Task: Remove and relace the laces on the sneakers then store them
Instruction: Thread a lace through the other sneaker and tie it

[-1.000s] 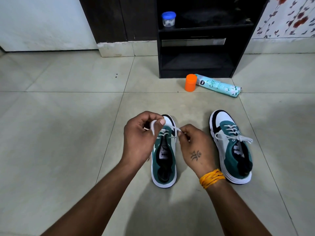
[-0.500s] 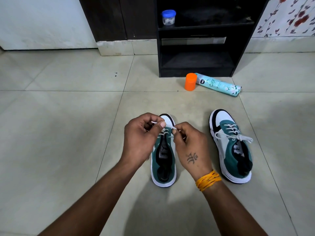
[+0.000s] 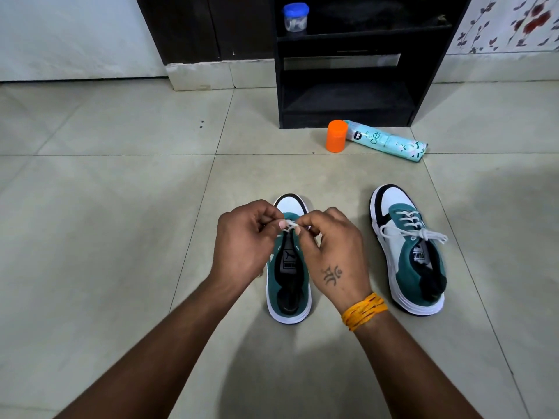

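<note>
A pale tiled floor [image 3: 106, 237] fills the scene, with a dark open shelf unit [image 3: 348, 71] standing against the wall at 12 o'clock. On its upper shelf, at the left end, sits a small clear jar [image 3: 295, 18] with a blue lid; what it holds is too blurred to tell. The lower shelf opening is in shadow.

At 3 o'clock from the centre, a green, white and black sneaker [image 3: 408, 252] stands on the floor, toe pointing to 12 o'clock, its white lace tied in a bow and a dark sock tucked into its heel opening. A matching sneaker [image 3: 289, 285] stands at the centre, well apart from the first, its opening showing a dark insole.

A mint-coloured spray can [image 3: 390, 140] lies on its side on the floor just in front of the shelf unit, and an orange cap [image 3: 336, 136] stands upright touching its nozzle end.

Over the centre sneaker's tongue, the left hand [image 3: 245, 240] and right hand [image 3: 329, 246] meet, the fingertips of both pinching the white lace [image 3: 289, 225] between them. A yellow thread band [image 3: 364, 309] circles the right wrist, and a small tattoo marks the back of that hand.
</note>
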`<state>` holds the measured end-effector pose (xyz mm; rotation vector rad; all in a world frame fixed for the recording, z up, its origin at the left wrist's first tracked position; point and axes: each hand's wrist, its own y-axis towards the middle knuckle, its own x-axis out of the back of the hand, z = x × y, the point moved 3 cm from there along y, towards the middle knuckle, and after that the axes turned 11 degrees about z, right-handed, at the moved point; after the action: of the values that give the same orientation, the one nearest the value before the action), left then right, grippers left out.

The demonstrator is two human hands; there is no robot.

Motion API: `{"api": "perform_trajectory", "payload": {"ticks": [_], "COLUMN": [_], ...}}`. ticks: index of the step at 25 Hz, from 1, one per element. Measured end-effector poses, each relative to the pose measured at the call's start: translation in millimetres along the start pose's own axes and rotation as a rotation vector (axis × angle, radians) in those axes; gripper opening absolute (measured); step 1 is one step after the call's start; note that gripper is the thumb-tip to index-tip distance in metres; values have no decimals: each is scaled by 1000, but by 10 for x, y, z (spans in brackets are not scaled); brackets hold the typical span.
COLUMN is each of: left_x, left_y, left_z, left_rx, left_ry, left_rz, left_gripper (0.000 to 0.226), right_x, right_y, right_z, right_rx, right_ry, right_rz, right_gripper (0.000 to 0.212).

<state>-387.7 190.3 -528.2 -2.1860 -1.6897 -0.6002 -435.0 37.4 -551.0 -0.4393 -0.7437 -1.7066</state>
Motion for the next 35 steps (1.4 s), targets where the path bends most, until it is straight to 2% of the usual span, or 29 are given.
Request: {"api": "perform_trajectory", "payload": {"ticks": [3, 6, 8, 10, 12, 15, 19, 26, 31, 35], "left_x": [-13, -33, -51, -91, -162, -241, -235, -224, -217, -198], "left_y": [-3, 1, -17, -63, -121, -142, -123, -112, -114, -109], "left_z": [16, 63, 150, 262, 363, 422, 435, 544, 558, 539], "left_rx": [6, 30, 72, 125, 140, 114, 168, 374, 400, 372], "left_ry": [-11, -42, -33, 55, 193, 295, 181, -189, -218, -193], "left_rz": [32, 39, 6, 6, 57, 93, 44, 42, 56, 77], "left_gripper": [12, 11, 7, 11, 26, 31, 9, 14, 11, 17], "right_x": [-54, -131, -141, -148, -163, -224, -325, -444, -503, -558], "right_y": [29, 56, 70, 77, 81, 95, 125, 131, 113, 76], "right_z": [5, -18, -107, -220, -283, -271, -218, -139, -128, -173], "right_rx": [26, 57, -5, -109, -189, -206, -127, -66, -115, -150], "right_ry": [-1, 47, 84, 109, 129, 145, 48, -152, -168, -112], "right_rz": [55, 86, 53, 48, 74, 118, 157, 210, 217, 195], "right_gripper": [17, 5, 4, 8, 10, 11, 10, 5, 9, 7]}}
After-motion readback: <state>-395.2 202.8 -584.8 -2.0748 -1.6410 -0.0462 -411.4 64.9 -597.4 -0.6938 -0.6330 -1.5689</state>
